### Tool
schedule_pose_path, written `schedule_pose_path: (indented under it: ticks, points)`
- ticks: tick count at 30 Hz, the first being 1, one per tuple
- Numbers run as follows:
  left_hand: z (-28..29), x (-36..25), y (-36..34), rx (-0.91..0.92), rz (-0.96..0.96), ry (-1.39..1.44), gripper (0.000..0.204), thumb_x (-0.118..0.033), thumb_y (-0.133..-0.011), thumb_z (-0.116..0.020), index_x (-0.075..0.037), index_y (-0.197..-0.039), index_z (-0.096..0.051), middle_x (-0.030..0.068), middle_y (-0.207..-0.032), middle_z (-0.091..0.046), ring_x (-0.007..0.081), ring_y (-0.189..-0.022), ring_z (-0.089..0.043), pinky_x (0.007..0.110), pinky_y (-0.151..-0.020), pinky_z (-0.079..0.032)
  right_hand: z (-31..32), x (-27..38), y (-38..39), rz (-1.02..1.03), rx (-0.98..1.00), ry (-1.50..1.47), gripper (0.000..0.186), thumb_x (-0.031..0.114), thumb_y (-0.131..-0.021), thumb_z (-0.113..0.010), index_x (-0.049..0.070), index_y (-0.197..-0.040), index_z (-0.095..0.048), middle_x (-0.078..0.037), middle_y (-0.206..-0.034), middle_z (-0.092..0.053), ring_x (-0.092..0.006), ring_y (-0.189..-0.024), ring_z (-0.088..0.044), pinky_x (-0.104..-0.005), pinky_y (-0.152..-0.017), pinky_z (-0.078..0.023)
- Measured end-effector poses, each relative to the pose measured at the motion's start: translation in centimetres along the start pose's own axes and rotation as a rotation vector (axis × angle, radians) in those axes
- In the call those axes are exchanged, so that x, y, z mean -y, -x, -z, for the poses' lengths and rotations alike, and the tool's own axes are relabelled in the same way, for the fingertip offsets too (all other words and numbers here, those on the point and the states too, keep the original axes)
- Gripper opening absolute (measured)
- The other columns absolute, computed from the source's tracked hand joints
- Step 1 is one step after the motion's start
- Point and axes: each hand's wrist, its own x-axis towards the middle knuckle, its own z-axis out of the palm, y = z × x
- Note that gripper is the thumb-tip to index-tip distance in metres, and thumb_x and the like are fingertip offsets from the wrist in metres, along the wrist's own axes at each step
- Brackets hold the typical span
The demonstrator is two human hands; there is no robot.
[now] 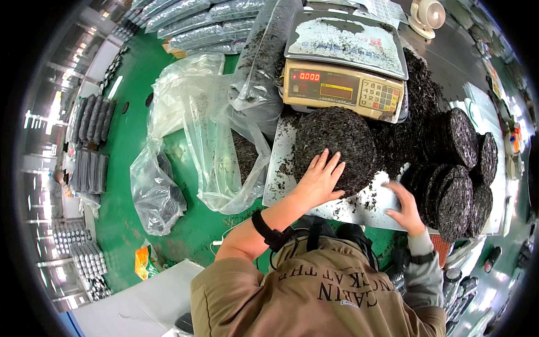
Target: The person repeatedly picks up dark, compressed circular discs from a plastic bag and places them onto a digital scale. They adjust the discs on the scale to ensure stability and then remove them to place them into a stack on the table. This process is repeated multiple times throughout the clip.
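A large round black cake of pressed flakes [337, 137] lies flat on the white tabletop [275, 188]. My left hand [321, 182] rests on its near-left part, palm down, with the fingers spread. To the right, my right hand [405, 206] hovers over the near part of the table, fingers apart and nothing in them. It is nearest to a row of similar black cakes [453, 202] standing on edge, and more cakes [460, 137] stand behind these. Loose black flakes [418, 112] are heaped between the single cake and the rows.
A yellow-fronted digital scale [337, 90] stands beyond the cake, its flake-strewn pan [348, 42] on top. Clear plastic bags [216, 168] hang at the table's left edge. Filled bags [196, 28] are piled at the far left. A small white fan [428, 17] stands at the back right.
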Motion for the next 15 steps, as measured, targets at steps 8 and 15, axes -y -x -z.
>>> schedule_pose_path:
  ticks: [8, 15]
  points:
    - [-0.8, 10.0, 0.2, -0.201, 0.361, 0.55, 0.01, -0.004, -0.071, -0.062, -0.002, -0.081, -0.06, 0.0087, -0.076, -0.054, 0.022, -0.063, -0.056, 0.03, -0.06, -0.046, -6.2, 3.3, -10.3, 0.285, 0.297, 0.757, 0.079, 0.042, -0.059, -0.069, 0.008, -0.125, -0.039, -0.011, -0.133, -0.031, -0.0316, -0.128, -0.019, -0.0521, -0.103, -0.012]
    - [-1.6, 10.3, -1.1, -0.122, 0.319, 0.396, 0.008, -0.008, -0.071, -0.061, -0.003, -0.076, -0.059, 0.0102, -0.077, -0.055, 0.0288, -0.065, -0.056, 0.036, -0.061, -0.047, -6.8, 1.9, -10.3, 0.209, 0.286, 0.753, 0.077, 0.039, -0.059, -0.07, 0.01, -0.124, -0.041, -0.009, -0.133, -0.032, -0.0309, -0.128, -0.019, -0.0519, -0.103, -0.01]
